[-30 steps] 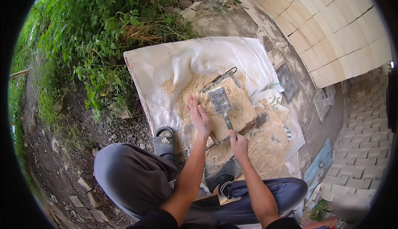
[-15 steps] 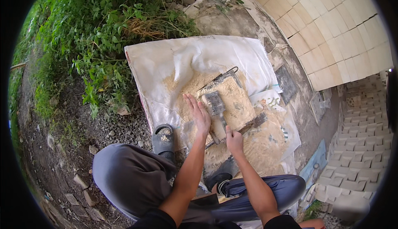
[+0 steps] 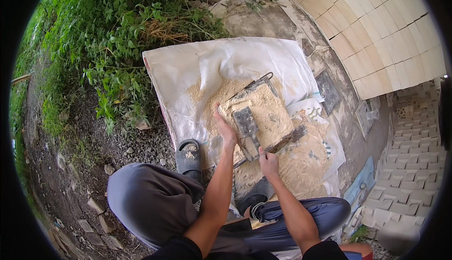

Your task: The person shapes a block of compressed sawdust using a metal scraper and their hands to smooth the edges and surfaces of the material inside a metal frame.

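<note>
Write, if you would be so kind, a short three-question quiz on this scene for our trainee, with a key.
1. Multiple choice: which of the person's hands holds the flat-bladed tool? A) left only; B) right only; C) both.
2. True or false: leafy green plants fill the lower right of the picture.
3. Fill the gap: the pale powder has spilled onto a sheet coloured ____.

Key: 1. B, the right hand. 2. False: the plants are at the upper left. 3. White.
</note>
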A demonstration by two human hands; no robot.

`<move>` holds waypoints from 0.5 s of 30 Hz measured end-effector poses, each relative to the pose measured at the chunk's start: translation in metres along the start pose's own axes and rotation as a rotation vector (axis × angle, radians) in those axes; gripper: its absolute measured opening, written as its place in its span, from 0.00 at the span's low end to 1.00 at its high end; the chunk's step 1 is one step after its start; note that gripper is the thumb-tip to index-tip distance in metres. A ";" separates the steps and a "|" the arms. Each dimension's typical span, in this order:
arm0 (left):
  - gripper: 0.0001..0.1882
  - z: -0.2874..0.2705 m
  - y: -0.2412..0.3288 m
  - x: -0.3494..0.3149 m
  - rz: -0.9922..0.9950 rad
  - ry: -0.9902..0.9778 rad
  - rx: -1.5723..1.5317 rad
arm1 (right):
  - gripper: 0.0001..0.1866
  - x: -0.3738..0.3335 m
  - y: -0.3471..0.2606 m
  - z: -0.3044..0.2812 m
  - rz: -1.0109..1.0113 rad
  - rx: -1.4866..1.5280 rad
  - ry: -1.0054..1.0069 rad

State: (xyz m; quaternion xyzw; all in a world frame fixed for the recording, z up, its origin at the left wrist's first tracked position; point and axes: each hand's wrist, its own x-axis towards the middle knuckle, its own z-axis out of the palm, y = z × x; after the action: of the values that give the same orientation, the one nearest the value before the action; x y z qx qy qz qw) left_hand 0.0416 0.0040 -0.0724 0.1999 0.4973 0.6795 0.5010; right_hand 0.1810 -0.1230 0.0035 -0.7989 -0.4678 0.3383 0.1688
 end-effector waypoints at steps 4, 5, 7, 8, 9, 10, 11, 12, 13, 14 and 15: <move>0.32 0.007 0.007 -0.005 -0.007 -0.026 -0.010 | 0.36 -0.003 0.007 -0.006 -0.079 0.178 -0.022; 0.30 0.020 0.022 -0.013 -0.137 -0.040 -0.135 | 0.36 -0.002 0.015 -0.010 -0.106 0.194 -0.027; 0.31 0.019 0.019 -0.010 -0.007 -0.032 0.104 | 0.34 -0.002 0.037 -0.006 -0.045 0.111 -0.056; 0.31 0.012 0.007 -0.002 0.008 -0.030 0.105 | 0.33 0.000 0.039 0.000 0.005 0.034 -0.105; 0.32 0.003 -0.004 0.007 -0.134 0.017 0.032 | 0.33 0.001 0.031 0.003 -0.008 0.041 -0.113; 0.33 -0.005 -0.011 0.008 -0.289 0.062 -0.042 | 0.33 -0.003 0.021 0.001 -0.046 0.040 -0.081; 0.36 -0.003 -0.010 0.008 -0.310 0.034 -0.107 | 0.33 -0.003 0.015 -0.004 -0.080 0.034 -0.038; 0.36 -0.003 -0.014 0.010 -0.315 0.031 -0.109 | 0.33 -0.003 0.011 -0.005 -0.077 0.031 -0.035; 0.35 -0.002 -0.013 0.009 -0.230 0.037 -0.067 | 0.34 -0.004 0.010 -0.006 -0.096 0.096 -0.006; 0.33 0.000 -0.013 0.008 -0.145 0.044 -0.024 | 0.36 -0.004 0.010 -0.009 -0.115 0.161 0.021; 0.35 0.007 -0.014 0.002 -0.144 0.139 0.108 | 0.36 -0.003 0.009 -0.012 -0.108 0.157 0.018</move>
State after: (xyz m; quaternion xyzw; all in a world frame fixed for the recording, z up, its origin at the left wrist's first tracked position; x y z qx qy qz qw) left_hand 0.0531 0.0089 -0.0826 0.1429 0.5796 0.6262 0.5015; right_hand 0.1940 -0.1297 0.0079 -0.7598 -0.4809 0.3571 0.2531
